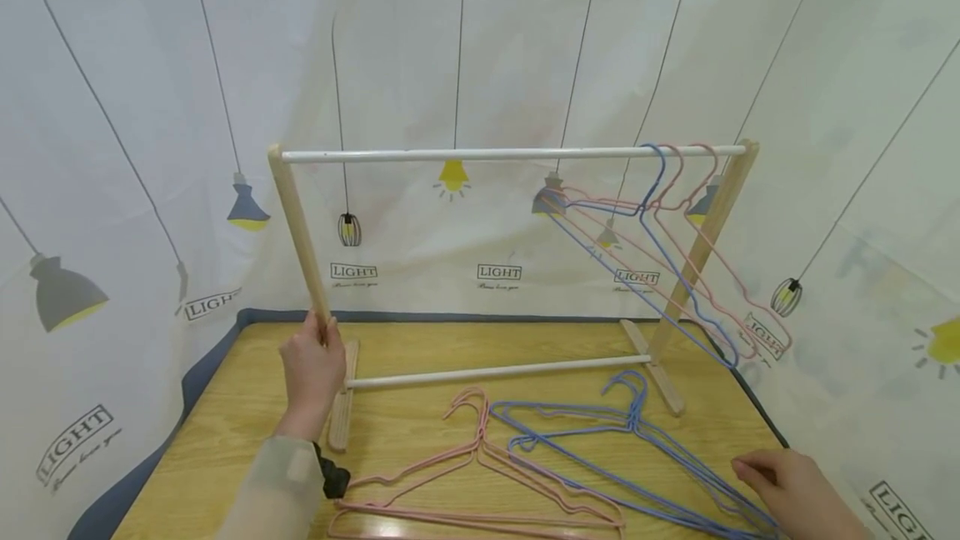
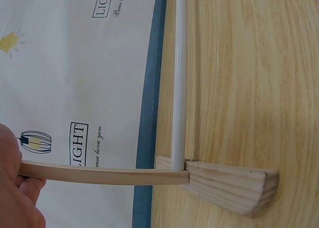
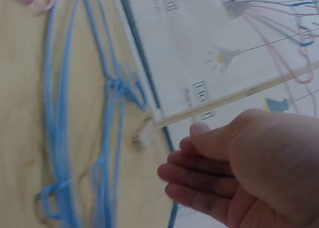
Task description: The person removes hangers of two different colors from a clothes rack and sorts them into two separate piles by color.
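My left hand (image 1: 311, 365) grips the left wooden post (image 1: 298, 232) of a small clothes rack low down, with the thumb and fingers round it; the left wrist view shows the same hold on the post (image 2: 99, 174). My right hand (image 1: 795, 486) is at the lower right, beside the blue hangers (image 1: 633, 423) on the table. In the right wrist view its fingers (image 3: 194, 175) are loosely bent and hold nothing. Pink hangers (image 1: 480, 444) lie in a stack at the front middle. On the rack's white top rail (image 1: 450, 155), one blue hanger (image 1: 651, 219) and two pink hangers (image 1: 716, 161) hang towards the right end.
The rack stands on wooden feet (image 1: 340, 419), joined by a white lower bar (image 1: 495, 372). A wood-grain table (image 1: 225, 415) lies beneath everything. Pale cloth (image 1: 420, 48) printed with lamps encloses the back and both sides.
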Motion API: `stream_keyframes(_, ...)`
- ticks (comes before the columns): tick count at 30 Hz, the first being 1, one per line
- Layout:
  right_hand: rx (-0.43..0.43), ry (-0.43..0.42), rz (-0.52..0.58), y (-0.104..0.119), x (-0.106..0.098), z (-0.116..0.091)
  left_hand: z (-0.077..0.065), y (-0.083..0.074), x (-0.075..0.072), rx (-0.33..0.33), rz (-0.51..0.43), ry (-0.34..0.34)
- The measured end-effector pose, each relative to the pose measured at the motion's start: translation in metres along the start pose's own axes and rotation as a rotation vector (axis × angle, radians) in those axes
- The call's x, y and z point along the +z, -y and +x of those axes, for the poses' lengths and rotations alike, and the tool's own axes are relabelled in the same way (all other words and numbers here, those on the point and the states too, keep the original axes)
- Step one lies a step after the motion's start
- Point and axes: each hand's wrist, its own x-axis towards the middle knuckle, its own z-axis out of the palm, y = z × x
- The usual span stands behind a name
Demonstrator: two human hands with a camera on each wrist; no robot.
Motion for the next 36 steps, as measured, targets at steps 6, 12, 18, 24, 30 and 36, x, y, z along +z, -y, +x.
stream_keyframes(6,-0.225,-0.437,-0.002,0.039,-0.018,-0.007,0.0,0.0,0.0,0.01,0.005,-0.005)
stream_keyframes(12,-0.353,-0.689,0.075,0.072,-0.041,-0.001,0.001,-0.001,-0.001,0.015,0.001,-0.004)
stream_keyframes(18,-0.394,-0.684,0.174,0.093,-0.049,0.014,0.002,0.001,0.0,0.008,-0.002,-0.004)
stream_keyframes(24,-0.416,-0.659,0.305,0.104,-0.044,0.035,0.0,0.002,0.001,-0.01,0.0,0.002)
stream_keyframes(30,-0.459,-0.633,0.386,0.113,-0.036,0.054,0.0,0.002,0.0,-0.021,0.004,0.002)
stream_keyframes(36,-0.462,-0.674,0.453,0.121,-0.027,0.066,0.001,0.0,-0.001,-0.025,-0.011,0.011)
